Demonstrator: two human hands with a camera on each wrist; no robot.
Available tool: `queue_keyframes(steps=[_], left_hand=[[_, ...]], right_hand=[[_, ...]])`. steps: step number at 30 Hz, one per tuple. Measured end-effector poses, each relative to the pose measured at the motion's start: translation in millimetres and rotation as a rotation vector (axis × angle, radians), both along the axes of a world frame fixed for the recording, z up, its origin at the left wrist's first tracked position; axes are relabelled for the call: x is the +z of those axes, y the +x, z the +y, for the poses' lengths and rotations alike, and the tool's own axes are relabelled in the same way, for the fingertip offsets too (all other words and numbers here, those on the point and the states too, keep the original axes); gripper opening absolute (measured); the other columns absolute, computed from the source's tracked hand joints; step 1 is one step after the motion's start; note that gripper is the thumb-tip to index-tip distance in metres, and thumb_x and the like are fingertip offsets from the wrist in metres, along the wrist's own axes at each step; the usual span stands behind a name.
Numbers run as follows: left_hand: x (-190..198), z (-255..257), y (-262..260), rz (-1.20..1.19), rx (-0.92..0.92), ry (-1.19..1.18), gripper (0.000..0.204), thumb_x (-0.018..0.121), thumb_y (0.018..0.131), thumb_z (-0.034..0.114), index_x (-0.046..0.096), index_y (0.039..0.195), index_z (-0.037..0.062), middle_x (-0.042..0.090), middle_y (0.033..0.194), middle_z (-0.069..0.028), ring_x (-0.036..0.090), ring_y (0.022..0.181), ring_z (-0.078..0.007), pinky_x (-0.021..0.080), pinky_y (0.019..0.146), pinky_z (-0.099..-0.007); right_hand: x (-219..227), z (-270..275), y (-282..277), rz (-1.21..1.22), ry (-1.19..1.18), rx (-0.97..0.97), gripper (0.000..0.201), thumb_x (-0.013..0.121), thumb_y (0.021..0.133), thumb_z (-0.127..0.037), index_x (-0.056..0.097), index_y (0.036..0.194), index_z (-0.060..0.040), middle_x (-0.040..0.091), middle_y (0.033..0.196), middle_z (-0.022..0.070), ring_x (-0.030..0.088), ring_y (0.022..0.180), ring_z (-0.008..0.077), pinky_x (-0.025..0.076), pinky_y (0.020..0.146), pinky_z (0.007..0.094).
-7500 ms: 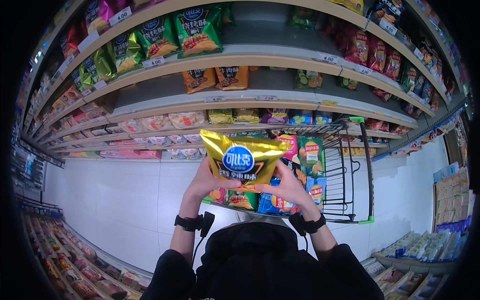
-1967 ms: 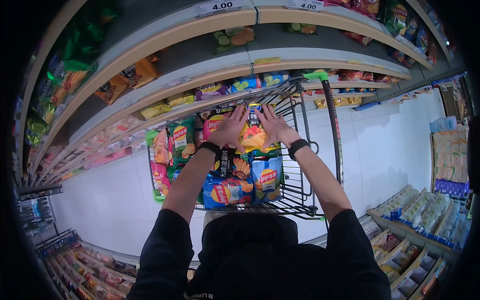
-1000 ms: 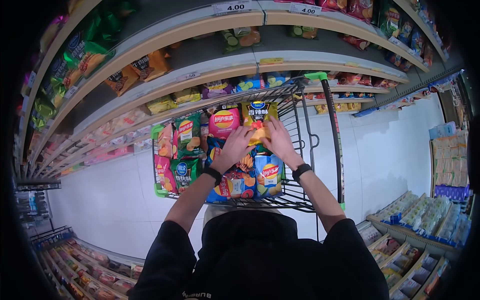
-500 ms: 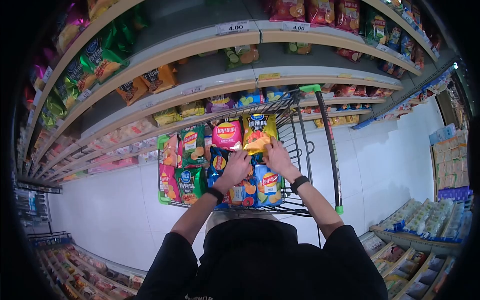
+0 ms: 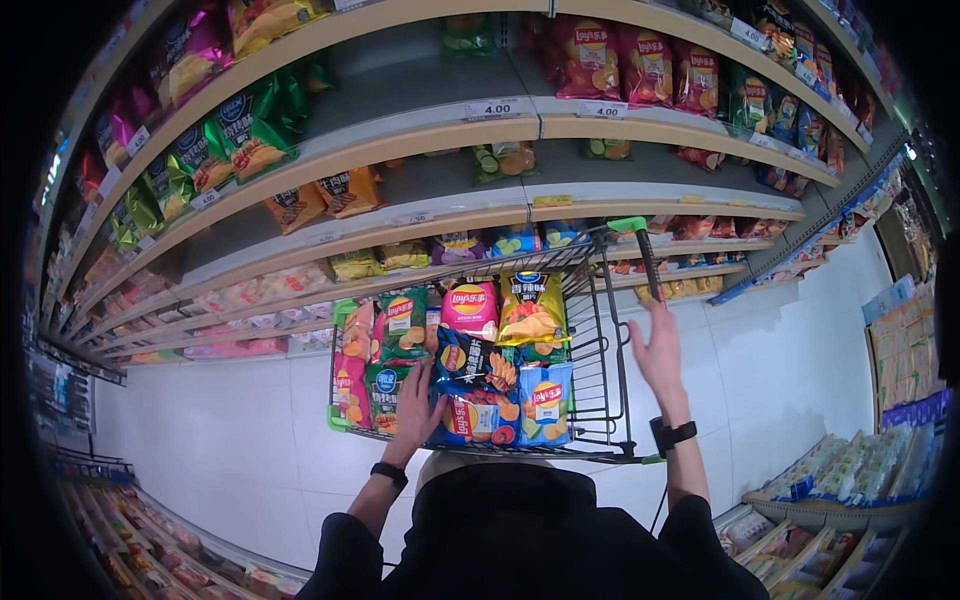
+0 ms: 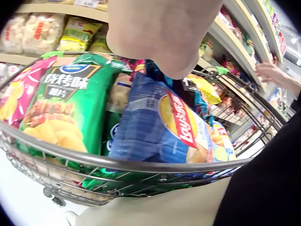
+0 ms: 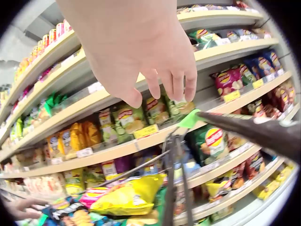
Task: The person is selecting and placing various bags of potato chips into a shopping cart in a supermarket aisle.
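Note:
A shopping cart (image 5: 600, 385) filled with bags of chips stands in front of me. My left hand (image 5: 415, 412) rests over the bags, fingers extended, between a green chip bag (image 5: 384, 392) and a blue Lay's bag (image 5: 478, 418). In the left wrist view that hand (image 6: 160, 37) hangs above the blue bag. The yellow chip bag (image 5: 533, 308) lies at the cart's back right, apart from both hands. My right hand (image 5: 657, 350) is beside the cart handle (image 5: 648, 262), and in the right wrist view its relaxed fingers (image 7: 165, 80) hang above the green-ended handle, holding nothing.
Shelves of chips (image 5: 650, 120) rise just behind the cart. Low bins (image 5: 850, 465) stand at the right, and a lower rack (image 5: 150, 540) runs along the near left. Pale floor tiles (image 5: 230, 430) show left of the cart.
Both hands placed the yellow chip bag in the cart, pressed on it, and then left it. My left hand moved left over other bags; the right moved to the cart handle.

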State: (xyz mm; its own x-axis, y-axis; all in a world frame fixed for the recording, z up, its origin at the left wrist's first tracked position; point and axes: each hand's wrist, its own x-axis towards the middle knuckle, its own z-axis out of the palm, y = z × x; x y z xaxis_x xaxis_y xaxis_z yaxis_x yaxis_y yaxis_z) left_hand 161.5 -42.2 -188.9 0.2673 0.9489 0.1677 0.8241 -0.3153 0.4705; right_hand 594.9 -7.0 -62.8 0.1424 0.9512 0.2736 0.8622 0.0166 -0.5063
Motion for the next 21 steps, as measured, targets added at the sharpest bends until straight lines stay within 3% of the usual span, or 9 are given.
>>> queue_keyframes(steps=[3,6,9,14,15,21], left_hand=[[-29,-7,-23,-0.003,0.101,-0.103,0.065,0.06,0.091,0.033,0.037,0.139,-0.0037,0.031,0.147,-0.0252,0.032,0.136,-0.0404,0.029,0.111,-0.0474],[-42,-12,-32,0.117,0.05,-0.083,0.063,0.058,0.092,0.036,0.04,0.138,-0.0036,0.031,0.148,-0.0247,0.032,0.135,-0.041,0.03,0.11,-0.0492],[-45,-17,-28,0.083,0.113,-0.108,0.052,0.056,0.093,0.032,0.05,0.13,-0.0036,0.031,0.149,-0.0224,0.033,0.135,-0.0391,0.03,0.109,-0.0487],[-54,-21,-19,0.058,0.182,-0.046,0.036,0.055,0.092,0.025,0.059,0.116,-0.0015,0.031,0.149,-0.0227,0.033,0.136,-0.0378,0.028,0.109,-0.0499],[-56,-21,-17,0.056,0.187,0.01,0.03,0.053,0.091,0.024,0.063,0.106,-0.001,0.031,0.148,-0.0235,0.032,0.136,-0.0382,0.028,0.109,-0.0506],[-64,-22,-19,0.044,0.189,0.019,0.029,0.051,0.093,0.025,0.065,0.094,-0.0009,0.03,0.149,-0.0237,0.032,0.136,-0.0387,0.027,0.109,-0.0499]], right_hand=[[-31,-8,39,-0.338,-0.127,-0.211,0.06,0.063,0.086,-0.014,0.035,0.137,0.0026,0.051,0.128,0.0269,0.05,0.117,0.0431,0.043,0.098,0.0458],[-77,-19,67,-0.161,-0.378,-0.185,0.073,0.06,0.085,-0.01,0.018,0.143,0.0073,0.051,0.123,0.0313,0.053,0.11,0.0478,0.047,0.091,0.049],[-73,-22,66,-0.087,-0.38,-0.165,0.077,0.057,0.085,-0.007,0.011,0.143,0.0112,0.049,0.12,0.0374,0.057,0.099,0.0514,0.051,0.082,0.052],[-76,-21,70,-0.121,-0.412,-0.134,0.075,0.057,0.085,-0.006,0.012,0.142,0.0115,0.049,0.116,0.0392,0.06,0.091,0.0511,0.052,0.077,0.0523],[-76,-22,71,-0.123,-0.409,-0.128,0.075,0.057,0.085,-0.006,0.012,0.142,0.0114,0.049,0.115,0.0386,0.06,0.091,0.0508,0.052,0.077,0.0522],[-81,-21,71,-0.146,-0.371,-0.121,0.077,0.06,0.083,-0.005,0.012,0.141,0.011,0.048,0.116,0.0357,0.06,0.09,0.0491,0.053,0.075,0.051]])
